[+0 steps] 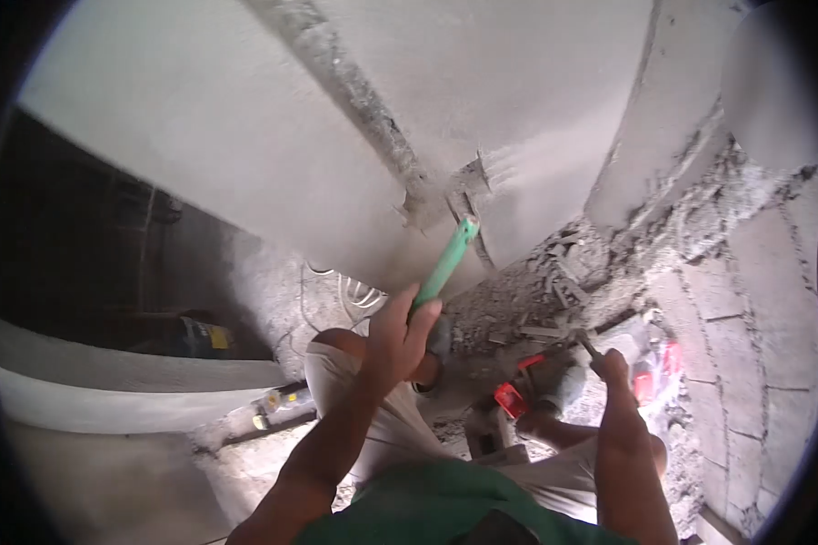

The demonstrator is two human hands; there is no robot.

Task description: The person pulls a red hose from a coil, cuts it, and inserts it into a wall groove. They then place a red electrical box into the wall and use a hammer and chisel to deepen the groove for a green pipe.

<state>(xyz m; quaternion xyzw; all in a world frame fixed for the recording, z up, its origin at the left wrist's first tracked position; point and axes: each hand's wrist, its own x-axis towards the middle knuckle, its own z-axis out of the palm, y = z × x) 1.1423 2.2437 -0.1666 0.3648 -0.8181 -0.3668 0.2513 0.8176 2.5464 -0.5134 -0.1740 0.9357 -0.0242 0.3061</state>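
Note:
My left hand (pixel 402 334) is closed around a green pipe (pixel 445 263), gripping its lower end. The pipe slants up and to the right, and its pale, worn upper end overlaps the broken hollow (pixel 432 202) in the plastered wall in this view. Down on the right, over the rubble, my right hand (pixel 612 365) is closed around a thin dark tool (pixel 589 345). Only a short length of it sticks out toward the upper left; I cannot tell its kind. A rough groove (pixel 354 95) runs down the wall to the hollow.
Rubble (pixel 563 282) lies along the wall's foot. Between my legs are red plastic pieces (pixel 511 400), with another red object (pixel 645 386) at the right. White cable (pixel 359 295) loops beside my left knee. A power tool (pixel 277 404) lies at the left, and brickwork (pixel 773 309) rises at the right.

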